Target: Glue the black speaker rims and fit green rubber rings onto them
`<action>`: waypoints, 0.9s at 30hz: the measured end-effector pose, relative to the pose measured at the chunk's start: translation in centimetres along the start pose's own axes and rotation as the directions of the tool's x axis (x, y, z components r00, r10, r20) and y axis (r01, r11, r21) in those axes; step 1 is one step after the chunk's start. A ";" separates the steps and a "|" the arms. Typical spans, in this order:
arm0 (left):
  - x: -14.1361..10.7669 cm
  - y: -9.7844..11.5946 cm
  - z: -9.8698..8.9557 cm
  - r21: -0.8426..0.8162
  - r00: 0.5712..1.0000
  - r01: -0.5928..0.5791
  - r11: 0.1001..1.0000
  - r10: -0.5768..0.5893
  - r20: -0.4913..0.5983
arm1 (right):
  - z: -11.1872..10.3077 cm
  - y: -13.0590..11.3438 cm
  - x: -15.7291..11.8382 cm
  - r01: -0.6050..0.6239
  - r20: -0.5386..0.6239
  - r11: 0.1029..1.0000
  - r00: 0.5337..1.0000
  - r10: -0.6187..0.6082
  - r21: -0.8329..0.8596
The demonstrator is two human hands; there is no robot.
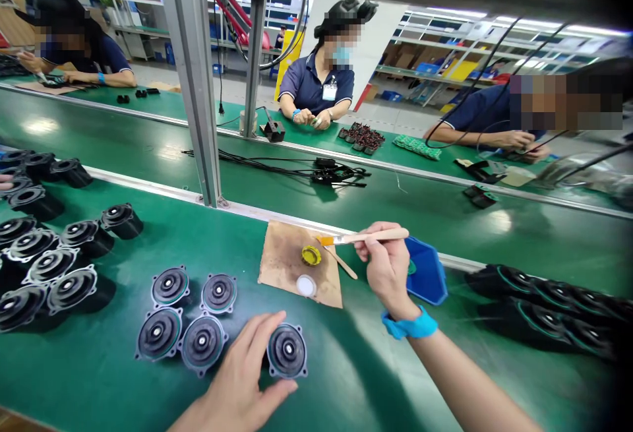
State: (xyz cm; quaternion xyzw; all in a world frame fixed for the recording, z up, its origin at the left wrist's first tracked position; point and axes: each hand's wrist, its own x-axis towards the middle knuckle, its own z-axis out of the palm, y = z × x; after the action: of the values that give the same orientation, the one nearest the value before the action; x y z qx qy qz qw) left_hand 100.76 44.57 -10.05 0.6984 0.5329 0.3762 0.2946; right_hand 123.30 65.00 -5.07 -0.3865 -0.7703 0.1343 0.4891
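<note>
A round black motor housing with a grey flanged rim stands on the green table. My left hand curves around its left side, index finger at the far edge and thumb at the near edge. In my right hand is a paintbrush, gripped by its wooden handle with the orange bristles pointing left. The bristles hang above a stained cardboard piece. On the cardboard are a yellow cap-like ring, a small white round dish and a second wooden-handled brush.
Several similar housings stand left of my left hand, with more farther left and others at the right. A blue bin sits behind my right wrist. A metal post rises ahead. Co-workers sit across the bench, and black cables lie between.
</note>
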 end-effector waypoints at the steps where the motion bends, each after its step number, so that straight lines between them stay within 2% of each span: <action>1: 0.0 0.0 0.0 0.002 1.000 -0.003 1.000 0.003 -0.005 | 0.0 0.3 -0.5 -0.068 -0.033 0.997 0.997 0.068 0.027; 3: 0.1 0.3 -0.2 0.017 1.000 -0.005 1.000 0.005 -0.006 | 0.3 0.7 -1.5 -0.161 -0.073 0.984 0.983 0.167 0.078; 7: 0.4 0.9 -0.7 0.064 1.000 0.008 0.998 -0.008 0.004 | 1.3 1.0 -2.4 -0.290 -0.051 0.950 0.953 0.297 0.120; 14: 0.4 1.0 -0.8 0.063 0.999 0.021 0.998 -0.023 0.028 | 2.3 1.4 -2.4 -0.343 0.051 0.936 0.939 0.340 0.077; 22: 0.5 1.0 -0.8 0.033 0.996 0.074 0.997 -0.076 0.048 | 1.9 1.3 -1.8 -0.240 0.085 0.971 0.968 0.238 0.009; 25: 0.5 0.9 -0.8 0.031 0.995 0.085 0.996 -0.086 0.049 | 1.2 0.9 -1.3 -0.119 0.187 0.993 0.975 0.120 -0.016; 27: 0.4 0.9 -0.9 0.031 0.995 0.086 0.996 -0.087 0.049 | 0.5 0.5 -0.9 -0.019 0.303 1.000 0.953 0.021 -0.012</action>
State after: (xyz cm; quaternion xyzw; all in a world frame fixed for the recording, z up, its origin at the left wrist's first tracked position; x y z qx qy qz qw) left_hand 100.55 44.75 -8.80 0.6880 0.5603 0.3378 0.3140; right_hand 123.31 64.79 -6.20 -0.3712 -0.8329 0.1936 0.3619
